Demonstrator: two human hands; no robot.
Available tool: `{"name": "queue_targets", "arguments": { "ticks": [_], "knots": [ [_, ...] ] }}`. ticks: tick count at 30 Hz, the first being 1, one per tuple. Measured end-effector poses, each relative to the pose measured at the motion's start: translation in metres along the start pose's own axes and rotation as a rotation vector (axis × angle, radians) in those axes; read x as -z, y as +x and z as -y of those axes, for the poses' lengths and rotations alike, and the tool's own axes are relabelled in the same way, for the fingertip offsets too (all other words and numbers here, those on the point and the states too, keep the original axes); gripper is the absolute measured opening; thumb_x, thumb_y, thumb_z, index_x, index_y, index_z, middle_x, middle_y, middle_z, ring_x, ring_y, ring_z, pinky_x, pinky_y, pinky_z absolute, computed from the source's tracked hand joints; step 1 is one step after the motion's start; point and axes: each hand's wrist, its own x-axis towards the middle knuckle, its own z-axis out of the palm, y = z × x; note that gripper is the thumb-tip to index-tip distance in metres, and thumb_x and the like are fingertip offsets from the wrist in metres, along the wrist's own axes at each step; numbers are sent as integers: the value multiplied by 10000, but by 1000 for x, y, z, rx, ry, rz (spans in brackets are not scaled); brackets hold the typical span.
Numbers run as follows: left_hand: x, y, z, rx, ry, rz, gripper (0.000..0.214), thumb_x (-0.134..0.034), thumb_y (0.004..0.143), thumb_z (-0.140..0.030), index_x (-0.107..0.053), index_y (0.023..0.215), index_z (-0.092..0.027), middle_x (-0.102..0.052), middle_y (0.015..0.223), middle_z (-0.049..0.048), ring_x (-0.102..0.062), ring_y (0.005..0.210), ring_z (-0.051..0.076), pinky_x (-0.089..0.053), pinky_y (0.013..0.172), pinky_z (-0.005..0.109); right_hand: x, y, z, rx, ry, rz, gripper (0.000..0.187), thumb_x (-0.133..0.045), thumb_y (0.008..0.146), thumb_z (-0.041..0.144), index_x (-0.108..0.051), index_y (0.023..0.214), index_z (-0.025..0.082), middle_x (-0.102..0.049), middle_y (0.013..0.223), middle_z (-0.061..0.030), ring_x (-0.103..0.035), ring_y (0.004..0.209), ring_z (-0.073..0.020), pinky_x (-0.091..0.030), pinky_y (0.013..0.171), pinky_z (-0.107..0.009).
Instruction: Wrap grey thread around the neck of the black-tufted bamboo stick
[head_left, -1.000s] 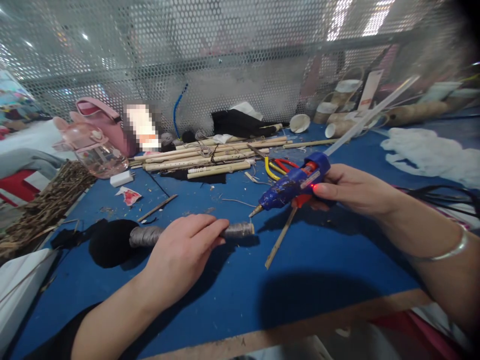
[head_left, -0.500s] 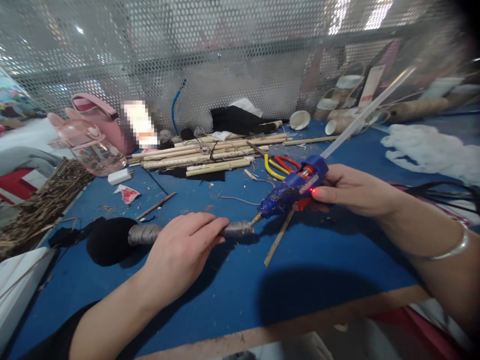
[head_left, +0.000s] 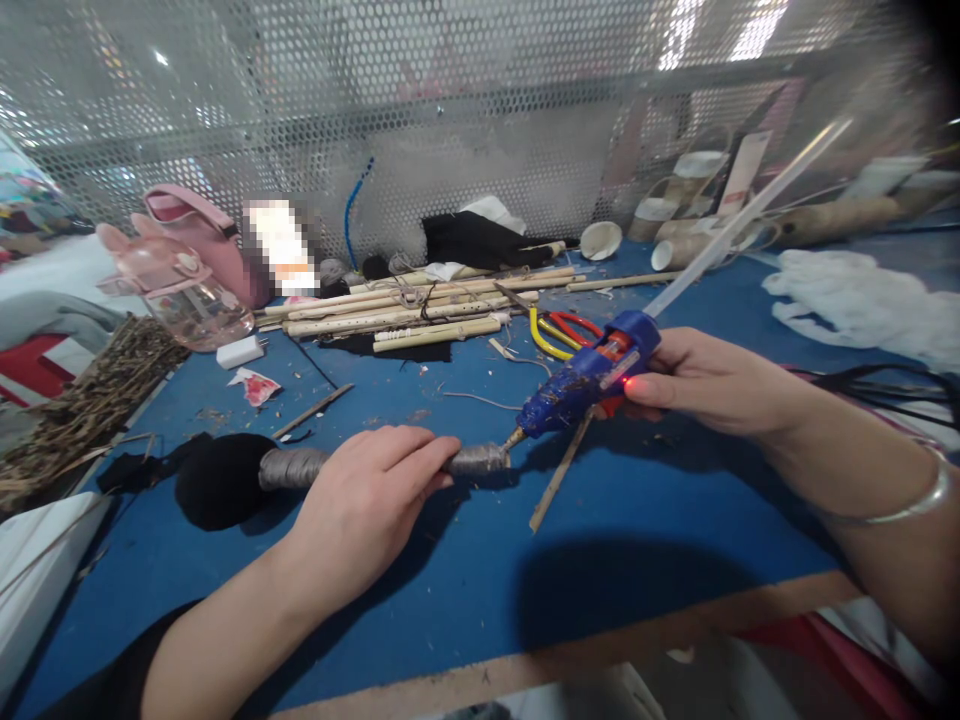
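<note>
Fingers of my left hand (head_left: 379, 485) are wrapped round a stick wound in grey cord (head_left: 292, 468), hiding its middle. A round black ball (head_left: 223, 482) forms the stick's left end, low over the blue table. My right hand (head_left: 697, 385) grips a blue glue gun (head_left: 585, 380) with a red light glowing by the thumb. From the gun's back a long clear glue stick (head_left: 742, 220) slants up to the right. The gun's nozzle (head_left: 514, 438) is at the right end of the cord-wound stick, touching or nearly so. A thin wooden strip (head_left: 559, 475) shows below the gun.
Behind the hands lie bamboo sticks (head_left: 420, 300), pliers with yellow and red handles (head_left: 551, 335) and black cloth (head_left: 480, 240). A pink bottle (head_left: 195, 300) and white charger (head_left: 240, 351) stand left; white stuffing (head_left: 855, 305) lies right. A perforated metal panel (head_left: 465, 90) closes off the back.
Hardly anything differs. The free end of the clear glue stick has tilted slightly to the right; both hands, the gun and the cord-wound stick stay nearly in place.
</note>
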Motion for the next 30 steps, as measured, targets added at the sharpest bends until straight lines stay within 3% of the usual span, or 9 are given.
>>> {"name": "queue_targets", "arguments": {
  "ticks": [16, 22, 30],
  "knots": [
    [1, -1, 0, 0, 3, -17, 248, -495, 849, -187, -572, 1082, -148, -638, 976, 79, -582, 852, 169, -488, 743, 315, 1, -1, 0, 46, -187, -49, 114, -573, 808, 332, -679, 808, 289, -538, 531, 7, -401, 430, -109, -292, 348, -239],
    [2, -2, -2, 5, -8, -9, 241, -504, 847, -193, -584, 1072, -156, -637, 965, 74, -580, 840, 164, -489, 732, 303, 1, -1, 3, 36, -70, -39, 154, -578, 789, 407, -688, 799, 300, -576, 556, -6, -429, 416, -117, -313, 326, -241],
    [2, -1, -3, 6, -11, -15, 240, -516, 841, -190, -586, 1068, -159, -634, 963, 71, -579, 840, 163, -490, 727, 302, 1, -2, 4, 33, -56, -10, 137, -585, 786, 371, -702, 805, 302, -581, 565, -9, -414, 417, -110, -294, 321, -232]
  ]
}}
